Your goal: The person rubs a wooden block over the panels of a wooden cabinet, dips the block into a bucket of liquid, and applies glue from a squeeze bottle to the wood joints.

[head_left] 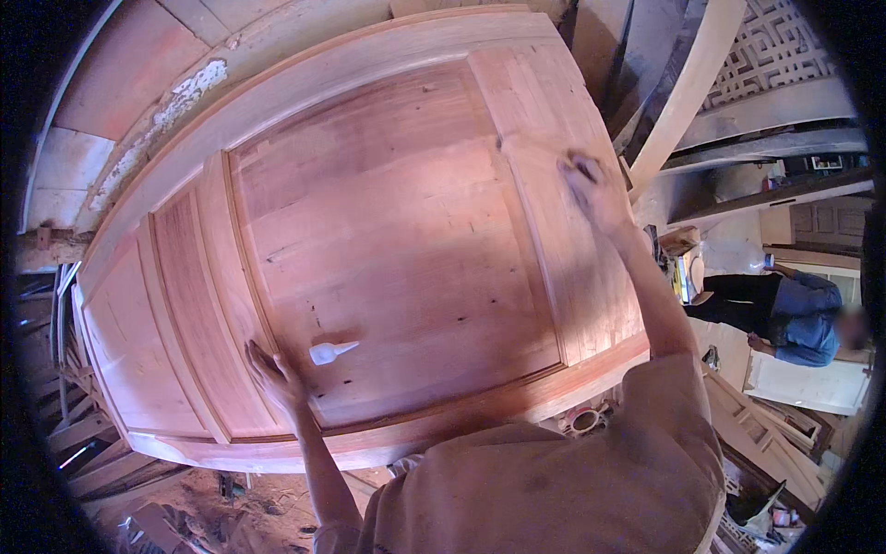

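A large wooden panelled door (397,231) lies in front of me, with raised frame pieces around its panels. My left hand (274,374) rests with outstretched fingers on the frame strip beside the big middle panel. Close to it, a small white bottle with a pointed nozzle (325,354) lies on its side on the panel. Over the door's right-hand frame board, my right hand (598,196) has its fingers curled and pressed together. Whatever is in them is blurred and partly hidden by the fingers.
Wooden boards (688,88) and a carved lattice panel (771,55) lean at the upper right. A person in a blue shirt (805,319) is farther off at the right. Scrap timber (83,429) is piled at the lower left, near shavings on the floor (212,499).
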Available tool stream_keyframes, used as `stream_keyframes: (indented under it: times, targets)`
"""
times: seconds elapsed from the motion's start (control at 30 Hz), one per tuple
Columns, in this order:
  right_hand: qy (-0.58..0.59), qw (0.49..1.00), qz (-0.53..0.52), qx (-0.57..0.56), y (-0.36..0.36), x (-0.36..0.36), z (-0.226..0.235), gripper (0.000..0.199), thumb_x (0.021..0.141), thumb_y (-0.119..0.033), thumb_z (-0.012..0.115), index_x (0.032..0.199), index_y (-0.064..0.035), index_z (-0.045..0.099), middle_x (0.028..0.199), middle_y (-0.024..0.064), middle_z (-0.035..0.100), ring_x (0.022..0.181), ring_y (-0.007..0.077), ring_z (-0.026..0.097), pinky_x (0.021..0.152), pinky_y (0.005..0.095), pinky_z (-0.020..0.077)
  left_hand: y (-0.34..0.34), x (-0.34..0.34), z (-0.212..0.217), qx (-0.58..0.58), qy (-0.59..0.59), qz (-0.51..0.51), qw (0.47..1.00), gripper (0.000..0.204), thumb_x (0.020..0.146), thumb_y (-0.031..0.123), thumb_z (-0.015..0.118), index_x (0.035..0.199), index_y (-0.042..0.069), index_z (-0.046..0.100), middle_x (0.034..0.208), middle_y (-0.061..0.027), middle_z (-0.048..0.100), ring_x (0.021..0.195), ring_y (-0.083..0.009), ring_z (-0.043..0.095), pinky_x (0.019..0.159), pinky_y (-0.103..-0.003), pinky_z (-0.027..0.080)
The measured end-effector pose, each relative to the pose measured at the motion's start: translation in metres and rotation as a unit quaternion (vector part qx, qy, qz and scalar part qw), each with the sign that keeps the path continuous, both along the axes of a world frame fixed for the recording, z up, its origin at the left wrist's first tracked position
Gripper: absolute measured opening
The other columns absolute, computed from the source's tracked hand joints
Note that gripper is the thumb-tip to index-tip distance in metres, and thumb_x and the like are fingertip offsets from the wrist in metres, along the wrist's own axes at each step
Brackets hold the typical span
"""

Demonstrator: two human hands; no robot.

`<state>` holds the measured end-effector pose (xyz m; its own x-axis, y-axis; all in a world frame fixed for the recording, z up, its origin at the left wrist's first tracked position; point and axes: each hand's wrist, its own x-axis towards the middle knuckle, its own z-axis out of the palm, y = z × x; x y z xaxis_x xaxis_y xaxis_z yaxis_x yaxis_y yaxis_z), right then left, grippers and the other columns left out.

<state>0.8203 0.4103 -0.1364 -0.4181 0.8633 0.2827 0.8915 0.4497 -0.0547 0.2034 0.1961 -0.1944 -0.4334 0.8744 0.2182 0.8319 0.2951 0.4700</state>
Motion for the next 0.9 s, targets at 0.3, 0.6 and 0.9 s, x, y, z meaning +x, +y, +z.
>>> stream_keyframes:
  times: [0.3,0.6,0.9]
  targets:
    - [-0.046,0.997,-0.044,0.04,0.194,-0.003,-0.029,0.027,0.094,-0.019,0.055,0.118,-0.0144,0.065,0.122,0.0117,0.061,0.109,0.032,0.057,0.097,0.0371,0.0466,0.003,0.0,-0.001,0.014,-0.032,-0.007,0.999,0.067,0.1,0.045,0.04,0.144,-0.005,0.033,0.146,-0.0277,0.037,0.136,-0.043,0.036,0.111,-0.051,0.032]
    - [0.08,0.986,-0.128,0.065,0.192,-0.045,-0.042,0.031,0.089,-0.015,0.062,0.12,-0.0122,0.064,0.103,0.0186,0.066,0.099,0.0341,0.061,0.088,0.0431,0.0513,0.0,0.003,0.01,-0.011,-0.029,-0.016,0.999,0.062,0.102,0.039,0.04,0.147,-0.002,0.03,0.148,-0.0251,0.035,0.14,-0.0417,0.031,0.113,-0.05,0.029]
    - [0.047,0.973,-0.21,0.082,0.173,-0.086,-0.07,0.041,0.087,-0.015,0.06,0.127,-0.022,0.061,0.107,0.0205,0.055,0.1,0.0387,0.055,0.082,0.0478,0.0529,0.001,0.0,-0.001,0.028,-0.053,-0.01,0.998,0.066,0.101,0.044,0.04,0.146,-0.003,0.032,0.147,-0.0276,0.035,0.138,-0.0436,0.033,0.112,-0.051,0.03]
